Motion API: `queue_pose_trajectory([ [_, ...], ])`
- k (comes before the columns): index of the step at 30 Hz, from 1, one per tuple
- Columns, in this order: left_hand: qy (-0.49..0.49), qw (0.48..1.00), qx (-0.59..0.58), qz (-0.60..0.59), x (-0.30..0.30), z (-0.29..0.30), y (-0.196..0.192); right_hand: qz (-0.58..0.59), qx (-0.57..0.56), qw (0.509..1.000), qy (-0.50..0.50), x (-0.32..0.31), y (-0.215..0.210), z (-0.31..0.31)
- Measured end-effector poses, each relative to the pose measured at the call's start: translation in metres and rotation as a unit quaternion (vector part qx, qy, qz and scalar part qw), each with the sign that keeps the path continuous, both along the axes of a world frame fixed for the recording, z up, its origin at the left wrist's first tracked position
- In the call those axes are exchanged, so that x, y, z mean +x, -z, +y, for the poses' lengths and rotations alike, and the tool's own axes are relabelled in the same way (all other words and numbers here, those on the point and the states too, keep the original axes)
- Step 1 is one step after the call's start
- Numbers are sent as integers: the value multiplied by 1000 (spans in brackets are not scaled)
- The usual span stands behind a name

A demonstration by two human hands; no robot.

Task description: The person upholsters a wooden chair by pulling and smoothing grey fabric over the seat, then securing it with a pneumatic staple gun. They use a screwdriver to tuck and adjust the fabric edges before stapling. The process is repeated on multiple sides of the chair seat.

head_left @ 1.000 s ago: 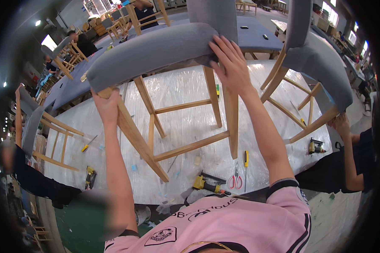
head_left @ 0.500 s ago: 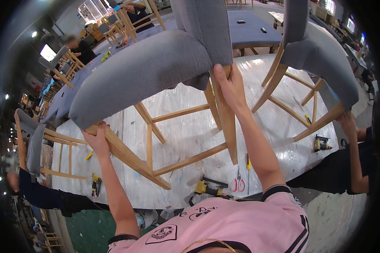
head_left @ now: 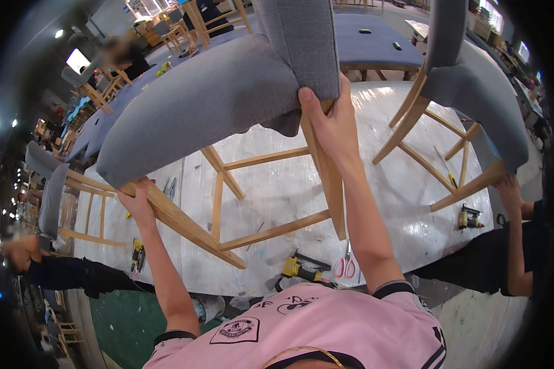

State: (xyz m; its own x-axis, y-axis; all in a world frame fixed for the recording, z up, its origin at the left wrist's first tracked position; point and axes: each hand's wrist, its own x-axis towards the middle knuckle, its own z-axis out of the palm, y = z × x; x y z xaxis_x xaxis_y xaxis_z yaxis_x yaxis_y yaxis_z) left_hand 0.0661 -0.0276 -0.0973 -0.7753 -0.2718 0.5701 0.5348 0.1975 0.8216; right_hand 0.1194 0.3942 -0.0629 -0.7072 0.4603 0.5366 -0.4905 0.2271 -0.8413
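Observation:
I hold a grey upholstered chair (head_left: pixel 215 98) with light wooden legs up in the air, tipped over above a plastic-covered worktable (head_left: pixel 388 178). My left hand (head_left: pixel 136 203) grips one wooden front leg close under the seat. My right hand (head_left: pixel 329 126) clasps the rear wooden leg where it meets the grey backrest. The chair's stretchers and leg ends point down toward me and the table.
Another person at the right holds a second grey chair (head_left: pixel 474 92) by its leg. On the table lie red-handled scissors (head_left: pixel 341 267), a yellow power tool (head_left: pixel 298 267) and a nail gun (head_left: pixel 468 218). More chairs stand at the left and back. A person bends at the left.
The chair has risen and tipped closer to me, filling more of the view. Both my hands kept their grip on the legs and moved up with it.

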Motion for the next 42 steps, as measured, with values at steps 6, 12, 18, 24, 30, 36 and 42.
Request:
queue_pose_trajectory([
  [6,-36,999,21,-2,9,-42,22,13,31,994,-102,8,-12,-30],
  [12,-51,996,75,16,28,-87,29,51,74,977,-191,-2,-22,-63],
  [18,-109,985,136,3,54,-121,53,129,113,973,-152,-30,-28,-101],
  [24,-186,969,151,57,84,-87,68,65,135,981,-120,-79,-46,-110],
  [30,-286,953,55,88,119,5,76,-27,149,982,-112,-117,-47,-93],
  [36,-290,947,126,63,157,11,86,-16,189,977,-99,-77,-55,-110],
  [42,-274,944,182,38,169,-6,85,-7,217,974,-67,-55,-60,-135],
])
